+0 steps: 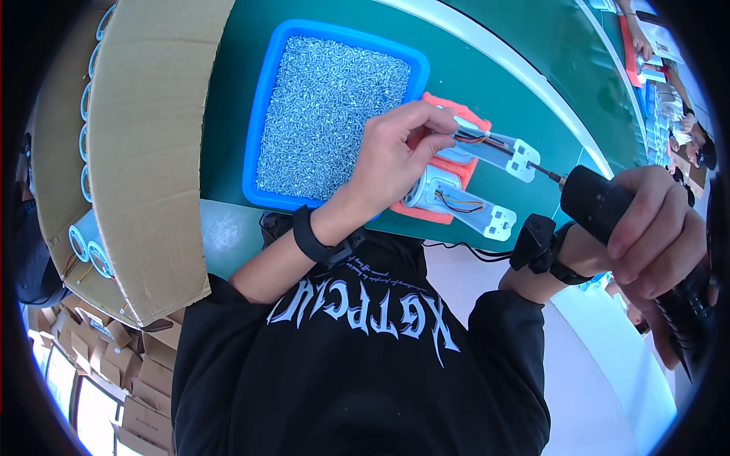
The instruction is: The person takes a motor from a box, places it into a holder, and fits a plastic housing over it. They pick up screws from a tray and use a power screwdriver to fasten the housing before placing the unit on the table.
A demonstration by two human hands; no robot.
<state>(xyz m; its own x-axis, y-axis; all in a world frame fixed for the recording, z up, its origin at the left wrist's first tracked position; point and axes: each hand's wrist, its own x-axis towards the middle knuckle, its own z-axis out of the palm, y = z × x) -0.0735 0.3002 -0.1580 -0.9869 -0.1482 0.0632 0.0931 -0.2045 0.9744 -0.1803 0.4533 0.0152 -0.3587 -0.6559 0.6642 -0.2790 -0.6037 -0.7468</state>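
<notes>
My right hand [658, 228] is wrapped round a black electric screwdriver [589, 199], whose thin bit points left and reaches the slotted white end of a pale bracket-like part [522, 161]. Thumb and forefinger of my left hand [395, 148] are pinched over that part's other end, beside its coloured wires; what lies between the fingertips is hidden. A second such part [498, 222], with a round white body and loose wires, lies on the nearer side. Both rest on a red-orange foam holder [422, 213].
A blue tray [255, 156] full of small silvery screws [327, 106] sits left of the foam on the green table [517, 83]. At far left stands a cardboard box [156, 152] holding several round white-and-blue parts [90, 247]. Other people work at the upper right.
</notes>
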